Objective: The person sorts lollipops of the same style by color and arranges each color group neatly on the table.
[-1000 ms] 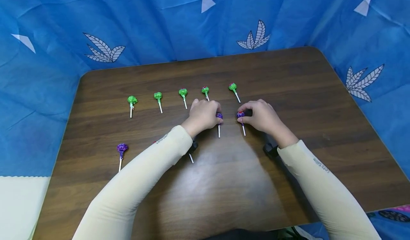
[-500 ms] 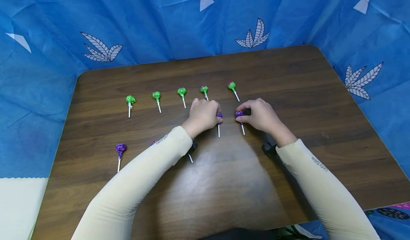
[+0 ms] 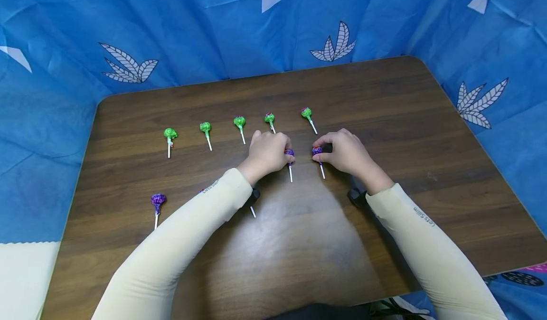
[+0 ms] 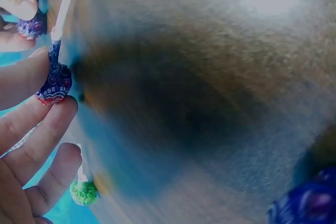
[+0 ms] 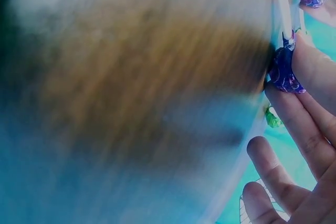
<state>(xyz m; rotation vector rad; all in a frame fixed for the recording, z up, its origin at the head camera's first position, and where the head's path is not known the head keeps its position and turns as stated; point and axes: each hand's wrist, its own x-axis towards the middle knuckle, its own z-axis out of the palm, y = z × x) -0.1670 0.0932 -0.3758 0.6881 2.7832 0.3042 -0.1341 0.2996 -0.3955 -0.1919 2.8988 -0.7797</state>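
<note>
My left hand (image 3: 269,153) pinches the head of a purple lollipop (image 4: 55,83) between thumb and fingers, its white stick pointing toward me. A short way to the right, my right hand (image 3: 345,155) pinches a second purple lollipop (image 5: 285,70) by its head in the same manner. Both lie at the table surface, side by side with a gap between. Behind the hands runs a row of green lollipops, among them one (image 3: 306,113) beyond the right hand and one (image 3: 269,117) just beyond the left.
The brown wooden table (image 3: 427,168) has blue patterned cloth (image 3: 192,30) around its back and sides. More green lollipops (image 3: 205,127) lie at the back left. A purple lollipop (image 3: 158,200) lies at left; others are partly hidden under my left sleeve (image 3: 205,220).
Both hands keep their pinch on the purple lollipops, with almost no movement. The whole head view has shifted slightly, so the table and cloth appear a little further left.
</note>
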